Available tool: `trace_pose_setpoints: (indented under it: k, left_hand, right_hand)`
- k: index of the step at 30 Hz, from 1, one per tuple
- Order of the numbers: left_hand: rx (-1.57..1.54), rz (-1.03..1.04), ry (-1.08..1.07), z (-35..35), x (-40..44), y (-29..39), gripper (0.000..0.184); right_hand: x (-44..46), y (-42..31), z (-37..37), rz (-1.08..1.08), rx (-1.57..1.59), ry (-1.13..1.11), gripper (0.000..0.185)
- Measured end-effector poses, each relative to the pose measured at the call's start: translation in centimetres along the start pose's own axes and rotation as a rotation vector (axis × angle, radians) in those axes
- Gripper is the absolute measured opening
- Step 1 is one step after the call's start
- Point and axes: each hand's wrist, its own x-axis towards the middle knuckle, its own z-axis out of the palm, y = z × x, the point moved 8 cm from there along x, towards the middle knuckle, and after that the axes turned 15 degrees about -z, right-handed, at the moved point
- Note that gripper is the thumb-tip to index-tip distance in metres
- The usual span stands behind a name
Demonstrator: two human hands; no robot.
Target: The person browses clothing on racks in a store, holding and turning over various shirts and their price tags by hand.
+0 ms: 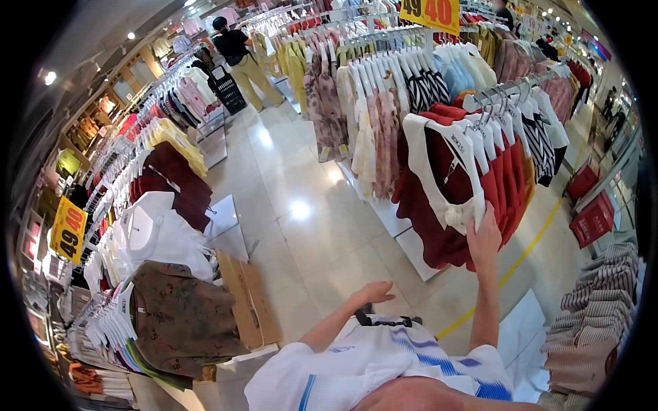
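Note:
My right hand (pixel 485 236) is at the front of a dark red top (pixel 428 212) with a wide white collar (pixel 435 161), its fingers closed on the collar's lower edge beside a white flower. The top hangs on a white hanger at the near end of a metal rail (pixel 510 89), with more red tops (pixel 510 185) behind it. My left hand (pixel 375 292) is held low over the floor in front of my body, fingers stretched out, touching no garment.
Racks of clothes line the left, with a brown floral top (pixel 181 315) and a cardboard box (pixel 247 298). Folded striped clothes (pixel 593 315) lie at right. A person (pixel 240 58) stands by a black basket (pixel 226 90). Red boxes (pixel 593 219) stand beyond the yellow floor line.

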Motion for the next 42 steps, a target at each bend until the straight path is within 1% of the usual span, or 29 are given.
trace_pose_setpoints:
  k: [1, 2, 4, 13, 18, 20, 22, 24, 29, 32, 42]
  left_hand:
    - [-0.026, 0.014, 0.024, -0.1, 0.1, 0.2, 0.046]
    - [-0.052, 0.028, 0.050, -0.2, 0.2, 0.3, 0.044]
    - [-0.043, 0.023, 0.040, -0.6, 0.1, 1.0, 0.043]
    - [-0.016, -0.014, -0.037, -1.2, -0.3, 2.4, 0.046]
    - [-0.051, 0.004, -0.035, -0.4, 0.3, 2.1, 0.047]
    - [-0.033, 0.049, 0.004, 0.2, 1.1, 2.2, 0.041]
    - [-0.023, 0.046, -0.007, 0.3, 1.7, 3.1, 0.041]
    - [-0.017, 0.038, -0.011, -0.2, 1.9, 3.5, 0.041]
    - [0.021, 0.033, -0.005, -0.7, 2.0, 4.9, 0.041]
    - [0.021, 0.023, -0.014, -0.6, 2.1, 5.1, 0.041]
    - [-0.022, 0.098, 0.000, 0.6, 2.3, 4.1, 0.041]
  right_hand:
    - [0.0, 0.2, 0.2, -0.001, 0.072, 0.020, 0.048]
    - [-0.1, 0.5, 0.4, 0.003, 0.071, 0.017, 0.048]
    - [-0.1, 0.5, 0.5, -0.033, 0.094, 0.077, 0.046]
    - [0.1, 1.7, 0.3, 0.003, 0.262, 0.172, 0.035]
    - [0.1, 2.2, -0.2, 0.052, 0.347, 0.188, 0.034]
    - [0.1, 2.4, -0.2, 0.057, 0.364, 0.194, 0.034]
    - [0.1, 2.8, -0.3, 0.053, 0.425, 0.181, 0.034]
    - [0.3, 3.0, -0.6, 0.020, 0.421, 0.219, 0.033]
    - [0.3, 3.5, -0.6, 0.026, 0.458, 0.212, 0.032]
    - [0.3, 3.5, -0.9, 0.019, 0.427, 0.215, 0.032]
    - [0.1, 3.2, -1.5, 0.033, 0.388, 0.233, 0.032]
